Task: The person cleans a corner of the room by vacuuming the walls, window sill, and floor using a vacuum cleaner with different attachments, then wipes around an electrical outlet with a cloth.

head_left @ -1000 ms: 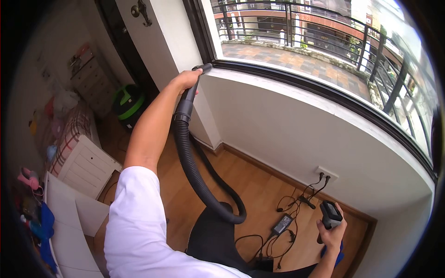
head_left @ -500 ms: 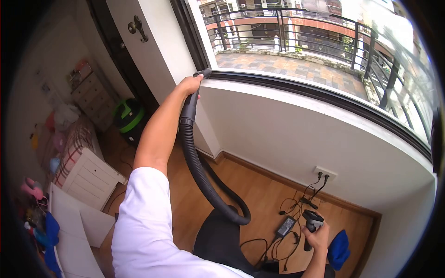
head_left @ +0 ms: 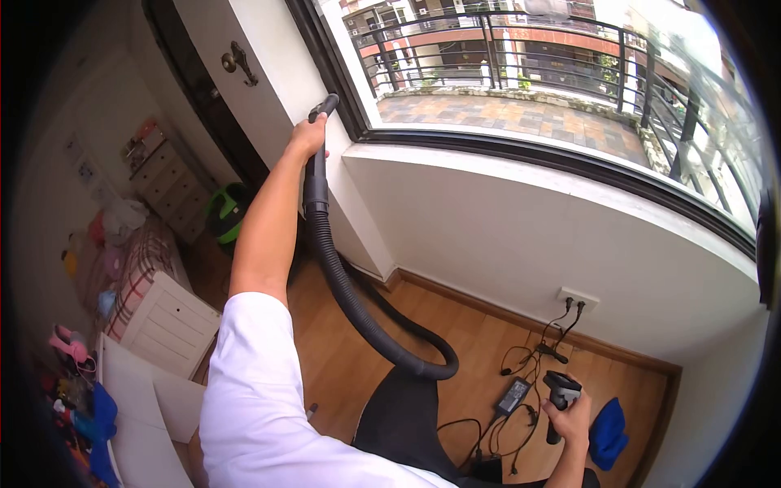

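My left hand (head_left: 307,137) is wrapped round the black vacuum wand (head_left: 316,183), whose nozzle (head_left: 328,104) lies against the left side of the dark window frame (head_left: 351,110). From the wand a ribbed black hose (head_left: 346,297) curves down past my knee and loops back. Low on the right, my right hand (head_left: 573,416) grips a black and grey handheld device (head_left: 561,393) by its handle. A blue cloth (head_left: 608,433) lies on the floor beside that hand.
Cables and a power adapter (head_left: 512,397) lie on the wooden floor, plugged into a wall socket (head_left: 578,299). A green and black vacuum (head_left: 225,218) stands behind my left arm, near a bed (head_left: 169,321). A white board (head_left: 134,407) is at the left.
The nozzle has moved from the window's bottom corner up and left along the frame's side, with my left hand on the wand. My right hand is lower than a second ago, still holding the device.
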The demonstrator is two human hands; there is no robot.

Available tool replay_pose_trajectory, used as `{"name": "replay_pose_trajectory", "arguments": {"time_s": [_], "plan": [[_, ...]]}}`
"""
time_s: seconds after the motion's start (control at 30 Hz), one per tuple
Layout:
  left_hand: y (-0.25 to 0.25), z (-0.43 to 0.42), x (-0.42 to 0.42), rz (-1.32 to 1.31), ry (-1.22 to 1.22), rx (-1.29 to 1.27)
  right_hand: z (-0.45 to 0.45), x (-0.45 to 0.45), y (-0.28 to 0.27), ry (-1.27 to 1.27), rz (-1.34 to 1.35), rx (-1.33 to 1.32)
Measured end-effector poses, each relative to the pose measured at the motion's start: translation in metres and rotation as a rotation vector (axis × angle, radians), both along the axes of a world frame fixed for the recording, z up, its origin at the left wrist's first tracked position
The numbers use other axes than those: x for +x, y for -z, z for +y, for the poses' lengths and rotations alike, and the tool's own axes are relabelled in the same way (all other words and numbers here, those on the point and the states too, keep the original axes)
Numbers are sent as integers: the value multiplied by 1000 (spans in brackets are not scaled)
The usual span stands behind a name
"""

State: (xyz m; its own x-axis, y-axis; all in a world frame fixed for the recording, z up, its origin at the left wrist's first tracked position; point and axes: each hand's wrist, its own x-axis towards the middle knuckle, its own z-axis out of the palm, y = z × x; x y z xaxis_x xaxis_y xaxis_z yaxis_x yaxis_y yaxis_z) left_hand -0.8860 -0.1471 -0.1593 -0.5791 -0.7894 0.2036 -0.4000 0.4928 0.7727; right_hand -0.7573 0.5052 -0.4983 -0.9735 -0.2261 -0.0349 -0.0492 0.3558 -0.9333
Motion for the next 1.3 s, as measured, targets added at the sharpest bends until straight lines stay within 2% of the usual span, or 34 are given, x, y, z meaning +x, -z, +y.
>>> {"name": "replay_pose_trajectory", "arguments": {"time_s": [0.13,0.2,0.27,0.3,0.4,0.53,0.63,0.73,0.9,1.0,1.07,1.13,1.23,1.3], "plan": [[50,-5,10,107,38,245,-3,-1,-5,-12,-8,21],[73,-18,13,87,48,308,-6,-1,-3,13,-39,-46],[84,-26,17,-60,57,421,-8,-2,-7,7,-39,-58],[85,-25,18,-61,61,416,-10,-2,-8,5,-37,-66],[74,-20,16,172,117,372,-11,-5,-4,-12,58,-43],[53,8,2,202,75,278,-9,-3,-10,4,24,-43],[33,43,-5,139,56,78,-4,-2,-18,7,-24,-3],[24,37,-18,174,8,25,0,-2,-12,28,7,-59],[30,38,-29,-6,-25,-113,4,-1,-24,32,45,5],[73,-6,-60,-348,126,-44,6,-4,-16,9,94,-2],[83,20,-49,-282,266,117,8,-2,-24,13,12,-24],[96,61,-36,-33,281,251,14,-3,-15,57,12,-8],[110,124,-23,60,281,135,18,-6,-13,34,59,59],[98,184,-4,44,332,139,23,-7,-16,-14,80,33]]}}
